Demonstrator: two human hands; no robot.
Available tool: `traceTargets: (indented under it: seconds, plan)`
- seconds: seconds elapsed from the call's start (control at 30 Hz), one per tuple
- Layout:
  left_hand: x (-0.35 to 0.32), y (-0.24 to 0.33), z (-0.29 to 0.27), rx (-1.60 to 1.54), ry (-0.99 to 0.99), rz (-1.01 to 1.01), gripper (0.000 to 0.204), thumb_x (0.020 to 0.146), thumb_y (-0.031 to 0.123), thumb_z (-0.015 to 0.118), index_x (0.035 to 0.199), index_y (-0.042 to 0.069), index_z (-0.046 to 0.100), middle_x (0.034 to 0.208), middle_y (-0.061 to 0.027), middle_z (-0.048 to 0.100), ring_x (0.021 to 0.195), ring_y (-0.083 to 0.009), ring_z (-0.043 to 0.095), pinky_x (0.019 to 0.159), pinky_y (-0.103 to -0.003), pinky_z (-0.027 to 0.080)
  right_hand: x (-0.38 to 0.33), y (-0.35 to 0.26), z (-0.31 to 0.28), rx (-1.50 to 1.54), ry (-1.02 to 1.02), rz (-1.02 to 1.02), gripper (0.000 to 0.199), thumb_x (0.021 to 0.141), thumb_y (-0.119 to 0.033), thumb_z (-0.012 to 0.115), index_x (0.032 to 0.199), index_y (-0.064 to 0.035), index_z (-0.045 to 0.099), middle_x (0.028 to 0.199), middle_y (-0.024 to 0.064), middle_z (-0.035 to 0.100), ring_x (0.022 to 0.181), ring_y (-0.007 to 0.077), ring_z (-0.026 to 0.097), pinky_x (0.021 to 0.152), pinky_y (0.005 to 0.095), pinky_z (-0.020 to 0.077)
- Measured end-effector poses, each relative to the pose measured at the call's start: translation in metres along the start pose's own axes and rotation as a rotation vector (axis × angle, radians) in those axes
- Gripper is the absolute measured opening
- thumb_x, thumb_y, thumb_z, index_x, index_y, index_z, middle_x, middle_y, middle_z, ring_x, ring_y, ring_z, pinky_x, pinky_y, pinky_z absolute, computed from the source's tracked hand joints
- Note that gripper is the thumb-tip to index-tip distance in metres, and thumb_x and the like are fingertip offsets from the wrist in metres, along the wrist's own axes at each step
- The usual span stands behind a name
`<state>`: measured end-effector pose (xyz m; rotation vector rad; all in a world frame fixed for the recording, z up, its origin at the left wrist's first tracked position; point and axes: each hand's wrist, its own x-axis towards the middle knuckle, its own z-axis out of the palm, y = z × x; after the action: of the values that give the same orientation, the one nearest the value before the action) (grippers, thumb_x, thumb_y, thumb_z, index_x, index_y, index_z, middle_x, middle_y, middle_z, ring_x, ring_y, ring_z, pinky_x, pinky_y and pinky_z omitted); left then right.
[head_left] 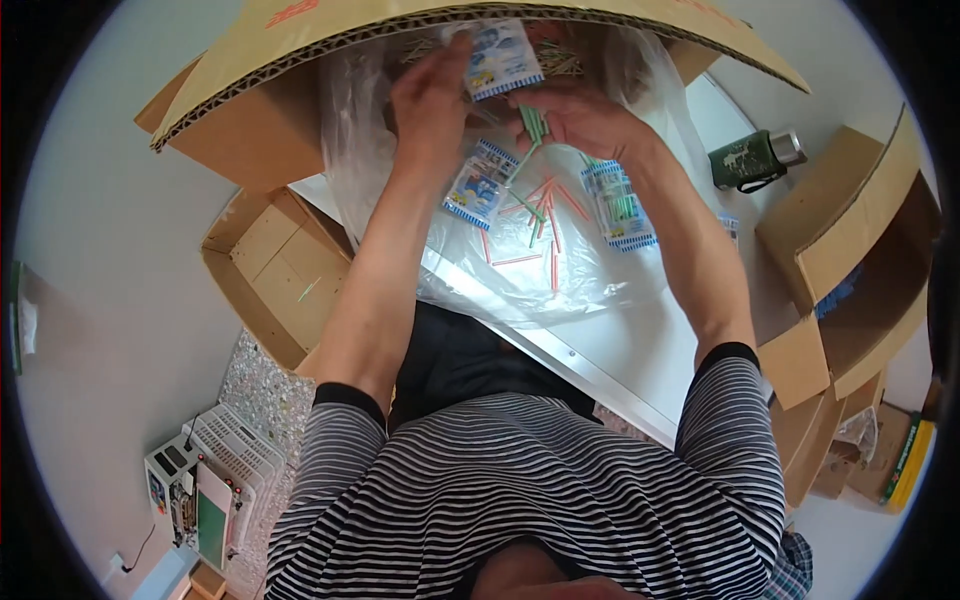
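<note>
At the mouth of a large cardboard box, my left hand (437, 95) is closed on the upper left edge of a blue-and-white packet (506, 62). My right hand (595, 120), just below and right of it, has its fingers closed around a small bundle of thin green sticks (533, 123). A second blue-and-white packet (482, 186) lies on the clear plastic sheet (600, 285) below my left hand. Another packet (619, 207), with green showing through, lies beside my right forearm. Loose pink-and-white sticks (555, 265) and a few green ones are scattered between them.
The large box's flap (240, 80) arches over my hands; many thin sticks (560, 60) lie inside. The sheet spreads over a white table (640, 370). A green bottle (750, 160) and an open carton (830, 220) are at right. A shallow cardboard box (280, 270) stands at left.
</note>
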<state>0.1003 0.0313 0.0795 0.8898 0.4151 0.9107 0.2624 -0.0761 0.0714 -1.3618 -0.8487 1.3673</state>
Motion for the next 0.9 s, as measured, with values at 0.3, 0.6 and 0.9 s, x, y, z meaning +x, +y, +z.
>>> traceTargets:
  seconds: [0.3,0.6,0.9]
  plan:
    - [0.006,-0.043,0.011,0.387,-0.266,-0.194,0.029,0.095,0.032,0.067,0.104,0.004,0.072,0.085,-0.0024,0.070,0.066,-0.0083,0.060,0.054,-0.026,0.045,-0.019,0.040,0.007,0.470,-0.242,0.123,0.028,0.102,-0.023,0.056,0.115,0.0017,0.062,0.097,0.0123,0.071,0.087,0.0258,0.071,0.084,0.0426,0.0589]
    - [-0.007,-0.042,-0.004,0.608,-0.233,-0.020,0.030,0.097,0.031,0.065,0.097,0.002,0.072,0.068,0.0004,0.064,0.048,-0.0073,0.054,0.043,-0.026,0.041,-0.025,0.042,0.028,0.053,-0.039,0.090,0.027,0.102,-0.019,0.053,0.110,0.0049,0.062,0.097,0.0135,0.070,0.086,0.0233,0.070,0.083,0.0381,0.0575]
    - [-0.018,-0.021,-0.023,0.057,-0.077,-0.145,0.017,0.094,0.016,0.071,0.093,0.000,0.073,0.085,-0.0061,0.072,0.067,-0.0093,0.064,0.058,-0.025,0.051,-0.054,0.046,0.022,0.307,0.456,-0.236,0.028,0.105,-0.022,0.049,0.112,0.0044,0.055,0.096,0.0173,0.069,0.093,0.0284,0.070,0.087,0.0399,0.0552]
